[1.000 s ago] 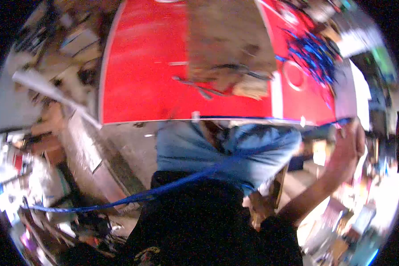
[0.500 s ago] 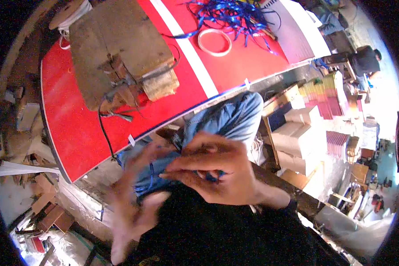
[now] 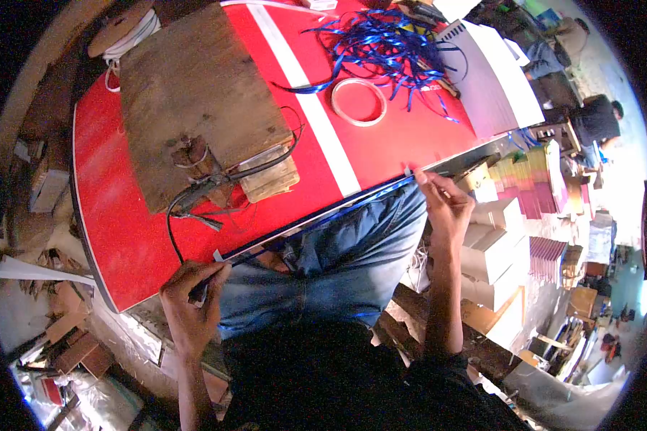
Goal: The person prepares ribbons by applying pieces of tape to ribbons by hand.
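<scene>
A blue ribbon [image 3: 323, 218] is stretched along the front edge of the red tabletop [image 3: 136, 248]. My left hand [image 3: 192, 302] pinches it at the left, beside a small white tab [image 3: 218, 255] on the edge. Something dark shows within that hand's curled fingers; I cannot make out what it is. At the other end, my right hand [image 3: 446, 205] grips the ribbon between thumb and fingertips, close to a second white tab [image 3: 409, 170]. Further back on the table lies a tangled heap of blue ribbons [image 3: 388, 54], with a pale ring [image 3: 336, 108] in front of it.
A wooden board [image 3: 201, 79] with a dark cable [image 3: 255, 171] lies on the table's left part. A spool of white cord [image 3: 133, 36] is behind it. White sheets [image 3: 492, 79] lie at the right; cartons [image 3: 492, 241] and stacked booklets [image 3: 528, 179] stand beyond. Another person [image 3: 598, 118] sits far right.
My hands were close together over my lap; now they are spread apart at the table edge. The blue ribbon between them is now drawn out along that edge.
</scene>
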Tool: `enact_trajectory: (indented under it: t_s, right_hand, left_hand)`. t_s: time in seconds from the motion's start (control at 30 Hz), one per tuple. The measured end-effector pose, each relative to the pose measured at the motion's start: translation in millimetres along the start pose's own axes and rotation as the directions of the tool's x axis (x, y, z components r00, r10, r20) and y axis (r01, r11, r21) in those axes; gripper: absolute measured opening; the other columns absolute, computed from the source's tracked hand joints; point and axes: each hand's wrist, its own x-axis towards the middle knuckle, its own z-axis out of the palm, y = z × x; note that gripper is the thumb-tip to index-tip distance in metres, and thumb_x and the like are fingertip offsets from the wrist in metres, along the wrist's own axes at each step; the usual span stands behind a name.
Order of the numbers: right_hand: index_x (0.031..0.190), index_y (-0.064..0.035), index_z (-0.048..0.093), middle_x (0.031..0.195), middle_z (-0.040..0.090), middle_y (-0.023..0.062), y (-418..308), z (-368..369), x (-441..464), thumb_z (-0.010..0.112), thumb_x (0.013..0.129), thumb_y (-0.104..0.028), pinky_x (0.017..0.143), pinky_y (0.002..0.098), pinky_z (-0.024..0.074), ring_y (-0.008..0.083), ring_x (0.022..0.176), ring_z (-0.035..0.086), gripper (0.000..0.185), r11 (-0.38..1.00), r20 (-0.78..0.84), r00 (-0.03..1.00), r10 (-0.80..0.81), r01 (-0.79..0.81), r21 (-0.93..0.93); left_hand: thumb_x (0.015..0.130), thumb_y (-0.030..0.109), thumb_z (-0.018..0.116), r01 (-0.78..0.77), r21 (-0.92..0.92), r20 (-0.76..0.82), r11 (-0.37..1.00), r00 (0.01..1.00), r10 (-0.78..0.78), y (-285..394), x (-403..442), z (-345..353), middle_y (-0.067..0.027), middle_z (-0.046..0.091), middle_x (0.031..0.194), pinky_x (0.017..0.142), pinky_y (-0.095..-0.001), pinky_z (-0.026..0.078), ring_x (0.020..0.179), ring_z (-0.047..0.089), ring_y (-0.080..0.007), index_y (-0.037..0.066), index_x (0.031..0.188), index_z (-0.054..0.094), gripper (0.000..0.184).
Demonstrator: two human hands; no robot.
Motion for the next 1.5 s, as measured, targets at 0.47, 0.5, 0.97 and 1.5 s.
enact_trajectory:
  t_s: [0.47,0.5,0.97,1.5]
  right_hand:
    - [0.112,-0.0005,0.073,0.103,0.074,0.0121,17,6,7,0.076,0.087,-0.019,0.093,0.0331,0.0515,0.0182,0.098,0.068,0.031,0.976,0.08,0.988,-0.133,0.145,-0.16]
    - [0.112,-0.0005,0.073,0.103,0.074,0.0121,18,6,8,0.076,0.087,-0.019,0.093,0.0331,0.0515,0.0182,0.098,0.068,0.031,0.976,0.081,0.987,-0.135,0.147,-0.158]
    - [0.094,0.0016,0.075,0.11,0.071,0.0206,-142,50,-85,0.082,0.07,-0.011,0.081,0.0332,0.0557,0.028,0.099,0.069,0.028,0.77,0.45,0.677,-0.582,0.637,0.037]
    - [0.091,0.0026,0.071,0.084,0.068,0.0089,-196,122,-18,0.076,0.081,0.001,0.062,0.0254,0.0488,0.0106,0.071,0.062,0.011,0.75,0.699,0.395,-0.597,0.584,0.311]
  left_hand:
    - [0.083,0.008,0.075,0.134,0.016,-0.174,0.991,0.976,-0.129,-15,-14,0,-0.0109,0.071,0.08,0.053,-0.0296,0.043,0.057,0.058,-0.0167,0.008,0.096,0.076,0.013]
    - [0.083,0.008,0.075,0.133,0.017,-0.177,0.991,0.976,-0.128,-16,-13,1,-0.0109,0.071,0.08,0.053,-0.0296,0.043,0.057,0.058,-0.0167,0.008,0.096,0.076,0.013]
    - [0.078,-0.004,0.076,-0.094,-0.332,-0.009,0.938,0.995,0.097,64,11,-36,-0.0113,0.072,0.087,0.071,-0.0293,0.055,0.079,0.071,-0.0198,0.003,0.095,0.074,0.018]
    - [0.081,-0.001,0.074,-0.295,-0.092,-0.149,0.951,0.948,0.279,106,90,-78,-0.0109,0.071,0.079,0.06,-0.0274,0.051,0.068,0.069,-0.0166,0.002,0.094,0.074,0.013]
